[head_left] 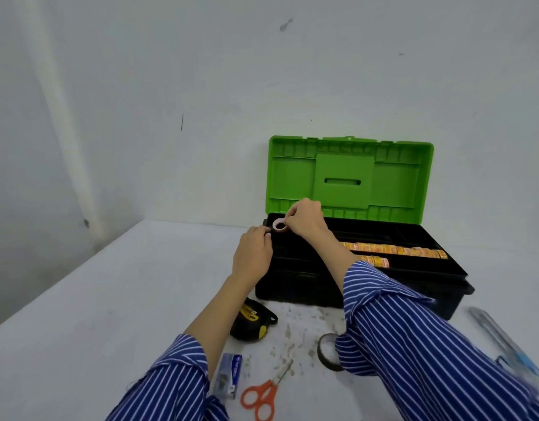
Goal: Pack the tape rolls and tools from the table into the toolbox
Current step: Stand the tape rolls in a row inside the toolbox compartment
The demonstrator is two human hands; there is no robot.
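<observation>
Right hand [304,218] is pinching a small tape roll [279,225] by its rim over the toolbox [362,268]; left hand [252,253] is gripping the box's left edge. The roll looks light and stiff.

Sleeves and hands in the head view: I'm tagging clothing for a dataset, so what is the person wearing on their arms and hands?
Both arms wear a blue shirt with thin white stripes, cuffs pushed up the forearms. The left hand and right hand are bare: no gloves, rings or watch visible.
</observation>
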